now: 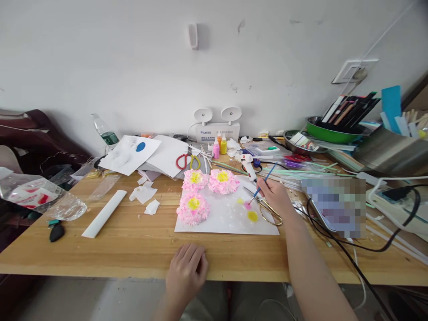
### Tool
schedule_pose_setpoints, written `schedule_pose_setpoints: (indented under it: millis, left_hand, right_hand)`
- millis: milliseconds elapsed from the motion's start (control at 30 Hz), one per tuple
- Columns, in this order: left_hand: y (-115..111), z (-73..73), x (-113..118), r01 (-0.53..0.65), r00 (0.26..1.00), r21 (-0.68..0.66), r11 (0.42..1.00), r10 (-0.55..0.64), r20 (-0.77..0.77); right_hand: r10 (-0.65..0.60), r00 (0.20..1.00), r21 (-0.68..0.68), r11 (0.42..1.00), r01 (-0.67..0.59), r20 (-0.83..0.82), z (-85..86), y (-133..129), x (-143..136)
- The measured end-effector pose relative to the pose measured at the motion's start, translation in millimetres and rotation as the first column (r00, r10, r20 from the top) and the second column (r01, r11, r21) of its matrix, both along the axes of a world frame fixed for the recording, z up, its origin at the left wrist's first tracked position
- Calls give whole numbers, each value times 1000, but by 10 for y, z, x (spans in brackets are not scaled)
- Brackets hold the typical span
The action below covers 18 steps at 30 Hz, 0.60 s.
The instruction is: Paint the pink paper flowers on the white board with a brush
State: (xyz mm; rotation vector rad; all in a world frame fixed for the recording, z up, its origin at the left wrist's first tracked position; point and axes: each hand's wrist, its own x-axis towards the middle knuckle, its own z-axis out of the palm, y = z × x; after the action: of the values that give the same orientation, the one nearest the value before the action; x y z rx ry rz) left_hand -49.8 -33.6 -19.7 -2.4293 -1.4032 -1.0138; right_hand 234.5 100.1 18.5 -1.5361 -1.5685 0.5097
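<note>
My right hand (270, 191) holds a thin blue paintbrush (266, 179), its tip down at a pink paint blot (248, 205) on a white paper sheet (227, 223). A yellow blot (252, 216) lies just below it. Three fluffy pink flowers with yellow centres, the nearest one (193, 208) at lower left, sit on the sheet's left part. Gold-handled scissors (271, 213) lie by its right edge, partly behind my right hand. My left hand (187, 267) rests curled at the table's front edge; nothing shows in it.
A white glue gun (248, 166), paint bottles (223, 145) and red-handled scissors (182, 161) lie behind the sheet. A phone (329, 205) and black cables are at right. A white roll (104, 214), paper scraps and a clear plastic container (70, 208) are at left.
</note>
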Motion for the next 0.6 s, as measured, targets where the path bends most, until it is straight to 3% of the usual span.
schedule_pose_setpoints:
  millis: [133, 300, 433, 600]
  left_hand:
    - [-6, -17, -2, -3, 1000, -26, 1000, 3, 4]
    - [-14, -34, -2, -12, 1000, -46, 999, 12, -8]
    - [-20, -49, -8, -23, 1000, -54, 998, 23, -4]
    - [-20, -50, -4, -20, 1000, -60, 998, 20, -5]
  right_hand:
    - [-48, 953, 53, 996, 67, -299, 10, -13, -28]
    - [54, 786, 71, 997, -13, -615, 14, -14, -187]
    - [131, 740, 117, 991, -72, -660, -11, -2, -282]
    - [91, 783, 146, 989, 0, -615, -44, 26, -252]
